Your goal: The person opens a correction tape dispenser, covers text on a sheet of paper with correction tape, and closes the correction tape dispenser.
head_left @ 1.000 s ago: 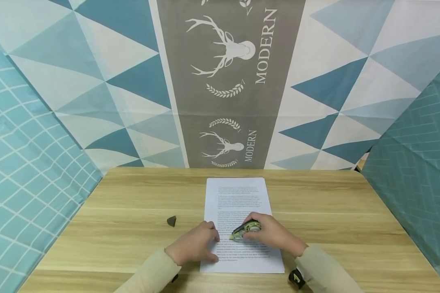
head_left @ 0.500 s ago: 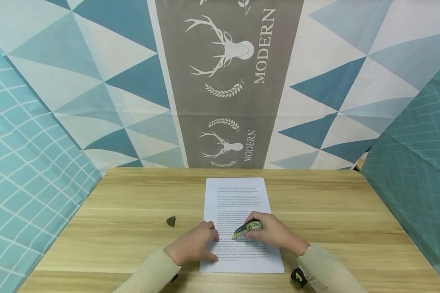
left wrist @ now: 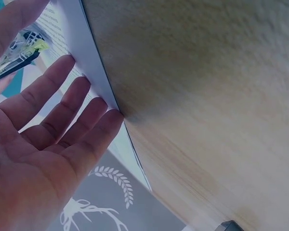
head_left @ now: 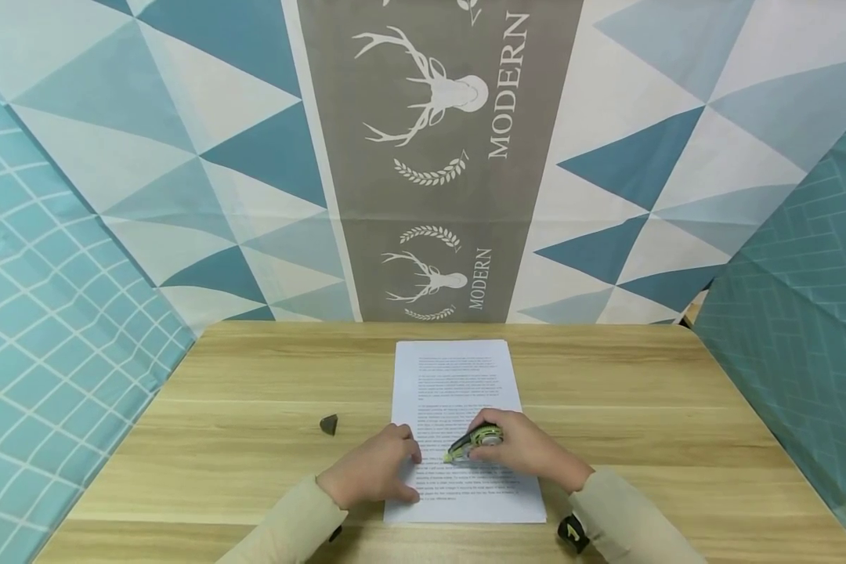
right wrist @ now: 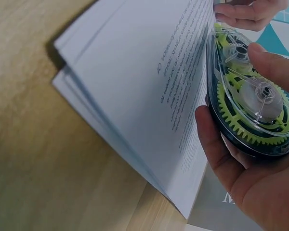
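A stack of printed paper sheets (head_left: 451, 356) lies on the wooden table in front of me. My right hand (head_left: 532, 450) grips a correction tape dispenser (right wrist: 255, 110), clear-cased with lime-green gears and a dark underside. Its yellow-green tip points left and down at a line of text in the lower half of the top page; whether it touches the paper I cannot tell. With spread, slightly bent fingers, my left hand (head_left: 384, 470) rests on the left edge of the stack, holding nothing. Fingertips (left wrist: 113, 118) touch the sheet's edge in the left wrist view.
A small dark wedge-shaped piece (head_left: 329, 424) lies on the table (head_left: 254, 376), left of the paper. Patterned cloth (head_left: 430, 196) hangs behind the table, with blue-green cloths at both sides. A black item (head_left: 573, 534) shows by the right sleeve.
The correction tape and right hand shifted slightly right, then back left by a similar small amount. The left hand and the paper have stayed in place.
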`<state>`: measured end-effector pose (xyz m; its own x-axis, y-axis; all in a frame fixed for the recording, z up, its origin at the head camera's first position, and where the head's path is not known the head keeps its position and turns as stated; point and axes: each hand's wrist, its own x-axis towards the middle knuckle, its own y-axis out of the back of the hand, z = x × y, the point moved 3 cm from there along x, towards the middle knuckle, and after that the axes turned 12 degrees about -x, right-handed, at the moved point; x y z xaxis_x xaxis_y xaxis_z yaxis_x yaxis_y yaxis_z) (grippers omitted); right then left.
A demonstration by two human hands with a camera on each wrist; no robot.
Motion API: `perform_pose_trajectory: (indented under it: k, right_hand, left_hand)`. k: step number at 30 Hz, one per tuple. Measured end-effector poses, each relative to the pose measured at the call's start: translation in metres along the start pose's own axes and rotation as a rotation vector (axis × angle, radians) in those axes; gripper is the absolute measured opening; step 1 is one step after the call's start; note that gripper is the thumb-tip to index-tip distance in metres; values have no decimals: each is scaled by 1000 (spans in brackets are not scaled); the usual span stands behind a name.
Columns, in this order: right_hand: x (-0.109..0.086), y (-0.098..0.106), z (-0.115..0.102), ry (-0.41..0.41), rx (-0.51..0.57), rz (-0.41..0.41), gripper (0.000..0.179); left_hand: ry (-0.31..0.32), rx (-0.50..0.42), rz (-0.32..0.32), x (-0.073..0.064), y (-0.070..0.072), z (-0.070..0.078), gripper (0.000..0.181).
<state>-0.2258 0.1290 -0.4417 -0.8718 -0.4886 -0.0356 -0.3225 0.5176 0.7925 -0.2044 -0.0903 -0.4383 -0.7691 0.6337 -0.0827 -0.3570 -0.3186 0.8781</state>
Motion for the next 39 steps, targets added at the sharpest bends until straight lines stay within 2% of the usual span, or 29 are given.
perform_pose_trajectory:
  k: [8, 19, 39]
  right_hand:
    - [-3, 5, 4, -15, -31, 32, 20]
    - [-10, 11, 12, -31, -6, 34, 20]
    - [-18, 15, 17, -22, 15, -15, 19]
  left_hand:
    - [-7, 1, -3, 1, 1, 0, 42]
    - [8, 8, -16, 2, 1, 0, 42]
    - [16, 6, -13, 1, 0, 0, 42]
